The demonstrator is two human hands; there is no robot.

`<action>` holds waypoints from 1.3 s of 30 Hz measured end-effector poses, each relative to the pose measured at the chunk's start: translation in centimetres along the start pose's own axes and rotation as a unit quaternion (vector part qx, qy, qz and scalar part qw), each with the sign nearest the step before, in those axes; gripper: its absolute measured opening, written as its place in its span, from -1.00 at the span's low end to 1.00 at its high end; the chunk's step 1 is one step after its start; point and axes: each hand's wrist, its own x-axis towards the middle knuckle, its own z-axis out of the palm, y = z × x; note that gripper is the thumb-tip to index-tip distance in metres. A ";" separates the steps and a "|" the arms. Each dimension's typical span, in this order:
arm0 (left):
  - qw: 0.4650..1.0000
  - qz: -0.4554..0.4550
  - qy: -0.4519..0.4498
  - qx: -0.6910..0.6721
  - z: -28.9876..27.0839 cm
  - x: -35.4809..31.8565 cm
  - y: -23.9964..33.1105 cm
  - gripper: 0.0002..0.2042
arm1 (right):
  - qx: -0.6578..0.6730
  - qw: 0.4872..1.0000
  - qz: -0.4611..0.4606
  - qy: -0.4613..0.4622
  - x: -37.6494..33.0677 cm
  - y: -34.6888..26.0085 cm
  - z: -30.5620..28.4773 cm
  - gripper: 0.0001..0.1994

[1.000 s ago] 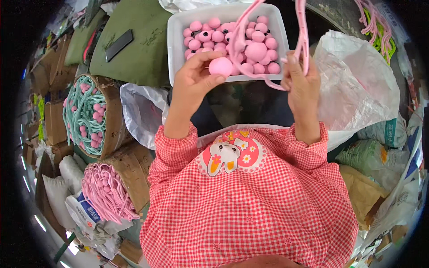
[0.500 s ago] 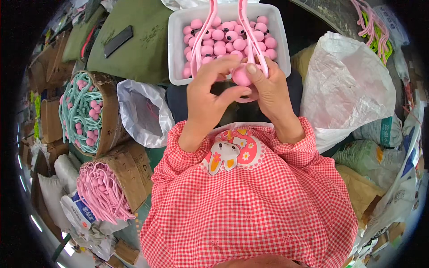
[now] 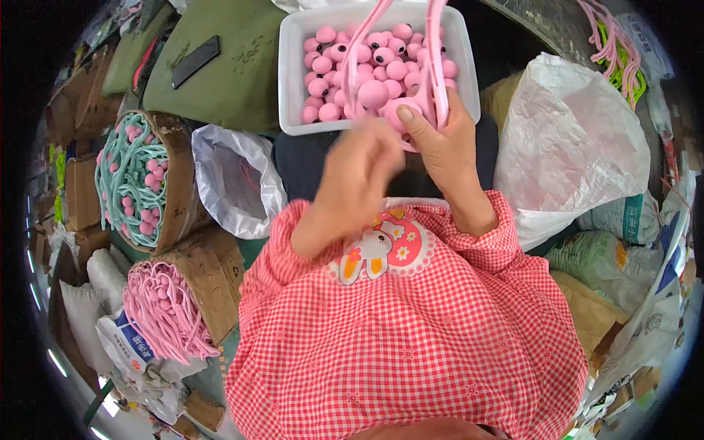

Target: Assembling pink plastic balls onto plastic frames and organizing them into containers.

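Note:
My right hand [image 3: 447, 143] is closed around a pink strap [image 3: 438, 62] and a pink ball [image 3: 400, 114], the thumb pressing over them. The strap's two lengths rise from the hand across the white tub [image 3: 289, 81] and leave the upper edge. Another pink ball [image 3: 372, 94] shows close beside the strap; whether it is attached, I cannot tell. My left hand [image 3: 359, 172] is smeared by motion just below and left of the held ball, so its fingers are unclear. Many loose pink balls [image 3: 328, 111], several with black spots, fill the tub.
At left are a carton of teal cords with pink balls [image 3: 139, 180], a carton of pink cords [image 3: 165, 308] and an open clear bag [image 3: 238, 183]. A phone [image 3: 196, 62] lies on a green cushion [image 3: 235, 95]. At right stands a big white sack [image 3: 572, 147].
My left hand has drawn back from the held ball, down toward my chest, and is now blurred. My right hand keeps its hold. The strap's upper lengths have shifted right.

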 end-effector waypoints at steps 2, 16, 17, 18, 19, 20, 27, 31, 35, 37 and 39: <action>0.977 0.145 -0.145 -0.066 -0.3 -1.0 2.1 -0.87 | -0.088 0.995 -0.030 0.023 0.6 0.2 -0.5 -0.61; 0.986 0.104 0.035 0.128 -2.0 4.0 -2.4 -0.53 | -0.081 0.996 -0.045 0.014 0.7 0.8 -0.3 -0.68; 0.990 0.091 0.027 0.107 -1.7 4.2 -2.4 -0.54 | -0.101 0.994 -0.046 0.016 0.7 1.0 -0.5 -0.68; 0.993 0.079 0.019 0.085 -1.4 4.5 -2.5 -0.55 | -0.121 0.991 -0.047 0.018 0.7 1.1 -0.5 -0.66; 0.993 0.079 0.020 0.085 -1.1 4.9 -2.9 -0.55 | -0.121 0.991 -0.048 0.017 0.8 1.1 -0.5 -0.66; 0.991 0.092 0.016 0.091 -0.7 5.2 -3.7 -0.58 | -0.134 0.989 -0.061 0.020 0.8 1.2 -0.4 -0.67; 0.973 0.082 -0.030 0.214 -0.1 5.6 -5.5 -0.61 | -0.236 0.961 -0.142 0.034 0.3 1.3 -0.9 -0.70; 0.982 0.050 -0.084 0.163 -0.5 5.4 -5.9 -0.63 | -0.251 0.960 -0.120 0.028 0.0 1.8 -0.9 -0.70; 0.980 0.081 -0.107 0.149 -0.5 4.6 -6.5 -0.64 | -0.205 0.972 -0.113 0.014 -0.4 1.6 -0.5 -0.70; 0.983 0.061 -0.113 0.135 -0.6 4.4 -6.2 -0.64 | -0.191 0.976 -0.108 0.011 -0.6 1.7 -0.3 -0.70; 0.985 0.061 -0.125 0.106 -1.0 4.4 -6.2 -0.63 | -0.201 0.974 -0.108 0.001 -0.7 1.8 -0.2 -0.71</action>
